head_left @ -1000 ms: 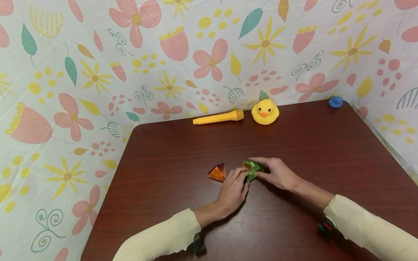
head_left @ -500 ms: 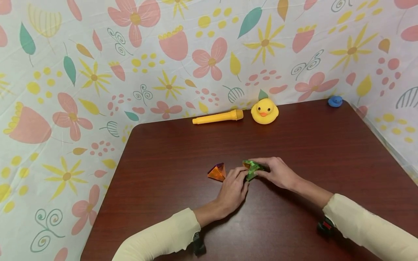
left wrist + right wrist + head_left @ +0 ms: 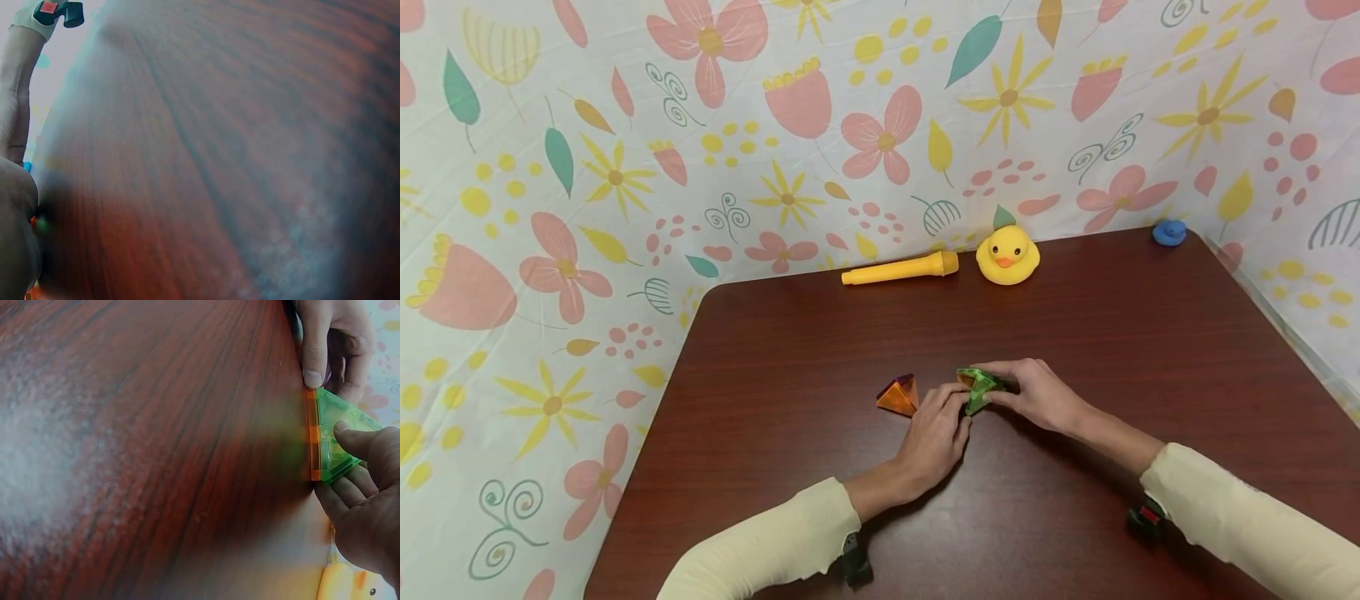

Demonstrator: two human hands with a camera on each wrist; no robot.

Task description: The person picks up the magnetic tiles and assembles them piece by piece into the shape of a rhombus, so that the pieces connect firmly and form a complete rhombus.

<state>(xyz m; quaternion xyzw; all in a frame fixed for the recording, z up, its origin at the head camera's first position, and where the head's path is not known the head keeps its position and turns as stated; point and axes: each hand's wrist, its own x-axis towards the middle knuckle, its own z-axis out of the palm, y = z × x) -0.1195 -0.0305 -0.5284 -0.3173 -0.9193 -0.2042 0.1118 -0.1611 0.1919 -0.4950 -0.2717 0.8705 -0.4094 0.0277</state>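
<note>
The left wrist view is a blur of table point(image 3: 219, 156); the left hand point(image 3: 15, 231) is cut off at its edge, fingers unseen.

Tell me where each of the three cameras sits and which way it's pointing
Head: worn high, looking forward and down at the table; shows left hand and right hand on the green tile piece, both cream sleeves.
Left wrist: low over the tabletop, blurred; shows a little of the left hand, and the other forearm.
Right wrist: low, facing both hands pinching the green tile piece.
Shared: head and right wrist both show the rubber duck.
</note>
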